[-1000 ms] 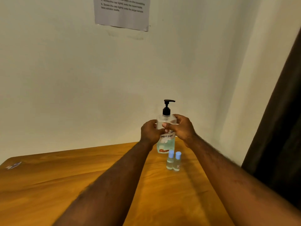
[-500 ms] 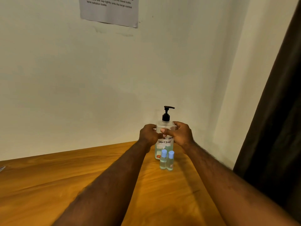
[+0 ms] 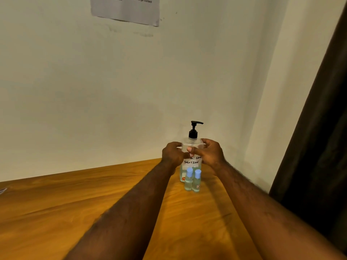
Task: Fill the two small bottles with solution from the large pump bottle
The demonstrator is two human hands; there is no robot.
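A large clear pump bottle [image 3: 191,145] with a black pump head and a hand-written label reading SOLUTION stands upright at the far right of the wooden table [image 3: 56,212]. My left hand [image 3: 172,153] and my right hand [image 3: 208,152] wrap its upper body from both sides, thumbs meeting in front. Pale blue-green liquid fills its lower part. Two small bottles with light blue caps, the left one [image 3: 188,180] and the right one [image 3: 196,181], stand side by side just in front of it, capped, each holding pale liquid.
A cream wall rises right behind the pump bottle, with a printed paper sheet [image 3: 125,10] taped high up. A dark curtain [image 3: 319,137] hangs along the right. A small pale object [image 3: 2,190] lies at the table's far left edge.
The pump bottle was held lifted above the table a second ago and now rests on it behind the two small bottles. Both hands stay around it. The camera has tilted slightly.
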